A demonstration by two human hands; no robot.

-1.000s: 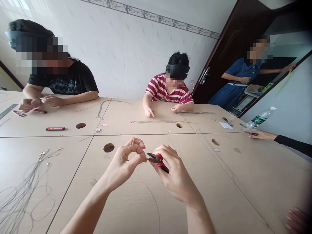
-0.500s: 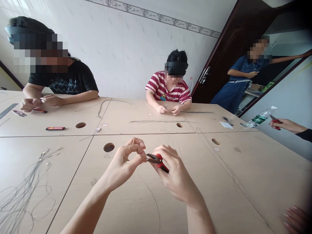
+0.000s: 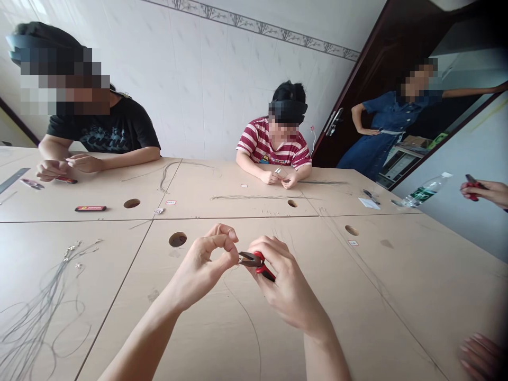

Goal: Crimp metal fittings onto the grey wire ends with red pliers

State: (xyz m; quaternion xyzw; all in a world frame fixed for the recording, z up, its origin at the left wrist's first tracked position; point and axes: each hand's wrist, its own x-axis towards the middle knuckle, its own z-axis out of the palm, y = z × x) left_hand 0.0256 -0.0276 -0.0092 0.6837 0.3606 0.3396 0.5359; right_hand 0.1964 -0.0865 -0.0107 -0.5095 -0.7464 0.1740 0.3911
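In the middle of the head view, my right hand point(image 3: 283, 280) wraps round red-handled pliers point(image 3: 250, 259), their metal jaws pointing left. The jaw tips meet the fingertips of my left hand point(image 3: 208, 267), whose thumb and forefinger are pinched together. A thin grey cord point(image 3: 252, 323) hangs from that pinch and curves down across the table. Whatever small piece sits between the fingertips and the jaws is too small to make out. At the left lies a bundle of similar cords point(image 3: 47, 301) with small metal ends point(image 3: 71, 251).
Across the table point(image 3: 190, 338) sit two co-workers; another person stands by the door. A co-worker's hand at right holds red pliers point(image 3: 472, 188) beside a plastic bottle point(image 3: 428, 189). A red-black box cutter point(image 3: 91, 208), several round holes point(image 3: 177, 239) and more cords point(image 3: 254, 198) are on the tabletop.
My hands and the pliers have barely moved. The co-worker's hand with pliers at right has shifted right. The person by the door has lowered an arm to the hip.
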